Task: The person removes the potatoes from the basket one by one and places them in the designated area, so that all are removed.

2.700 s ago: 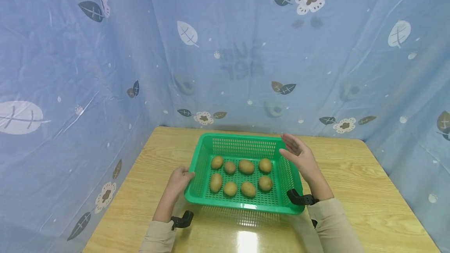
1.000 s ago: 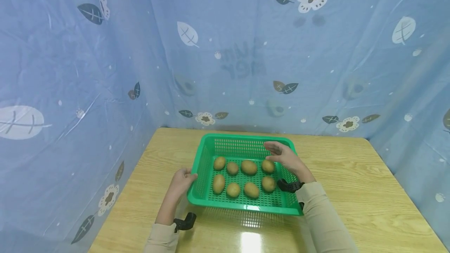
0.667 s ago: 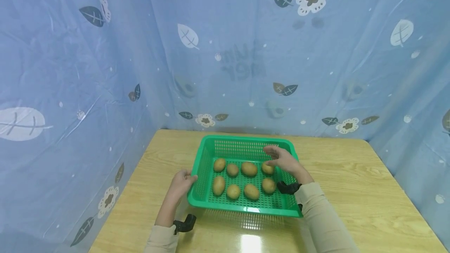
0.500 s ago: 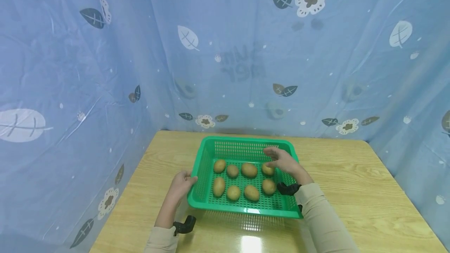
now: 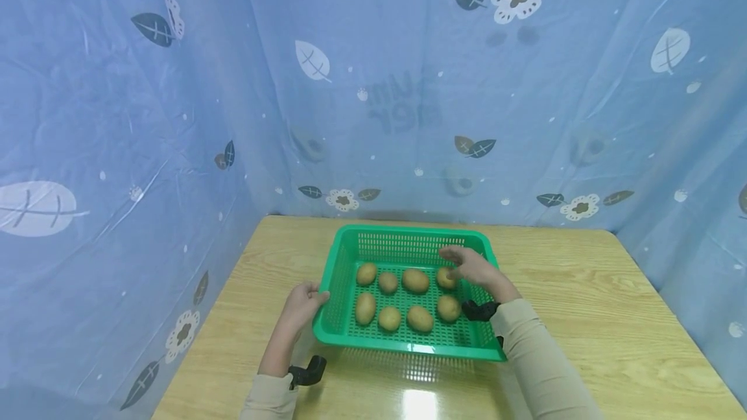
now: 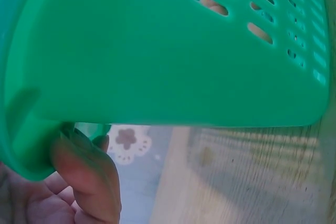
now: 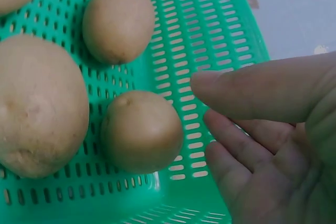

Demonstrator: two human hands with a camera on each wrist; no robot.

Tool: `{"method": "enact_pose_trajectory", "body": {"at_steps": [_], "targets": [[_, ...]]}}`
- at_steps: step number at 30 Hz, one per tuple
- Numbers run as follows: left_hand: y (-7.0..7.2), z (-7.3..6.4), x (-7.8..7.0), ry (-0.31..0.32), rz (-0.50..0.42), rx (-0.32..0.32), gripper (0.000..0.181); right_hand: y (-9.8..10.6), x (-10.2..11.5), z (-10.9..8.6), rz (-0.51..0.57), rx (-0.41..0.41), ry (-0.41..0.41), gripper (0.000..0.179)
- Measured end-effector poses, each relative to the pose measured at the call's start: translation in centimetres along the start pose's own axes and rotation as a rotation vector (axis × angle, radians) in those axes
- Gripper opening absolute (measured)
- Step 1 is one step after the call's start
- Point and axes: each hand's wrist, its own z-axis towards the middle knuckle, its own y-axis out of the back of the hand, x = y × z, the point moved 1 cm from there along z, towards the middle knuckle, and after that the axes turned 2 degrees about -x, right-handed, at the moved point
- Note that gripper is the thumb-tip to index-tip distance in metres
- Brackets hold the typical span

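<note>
A green plastic basket (image 5: 408,347) with slotted walls stands on the table. Inside it, several potatoes (image 5: 415,280) lie in two rows. My left hand (image 5: 300,306) grips the basket's left rim; the left wrist view shows the thumb (image 6: 89,177) against the rim's underside, near a corner. Over the basket's right part hovers my right hand (image 5: 475,269), fingers apart and holding nothing. It is closest to the far right potato (image 7: 142,132), which the thumb partly covers in the head view. In the right wrist view a gap separates the fingertips from that potato.
The wooden table (image 5: 595,316) extends on both sides of the basket. A blue patterned curtain (image 5: 373,83) encloses the back and sides. Black wrist cameras sit on both wrists, the right camera (image 5: 480,311) over the basket's right part.
From over the right rim, my right hand has moved left and lower, to above the far right potato. During the last second it hardly moves. My left hand keeps its grip; the potatoes lie as before.
</note>
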Motion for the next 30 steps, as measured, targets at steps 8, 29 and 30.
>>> {"method": "enact_pose_trajectory", "body": {"at_steps": [8, 29, 30], "targets": [[-0.04, -0.35, 0.3, -0.011, 0.005, -0.001, 0.037, -0.34, -0.44, 0.11, -0.041, 0.022, -0.049, 0.06], [0.05, -0.34, -0.12, -0.012, 0.006, -0.012, 0.034, -0.44, -0.32, 0.59, -0.149, 0.009, -0.125, 0.065], [0.04, -0.32, -0.12, -0.013, 0.004, -0.012, 0.034, -0.46, -0.3, 0.6, -0.147, 0.009, -0.127, 0.065]]}}
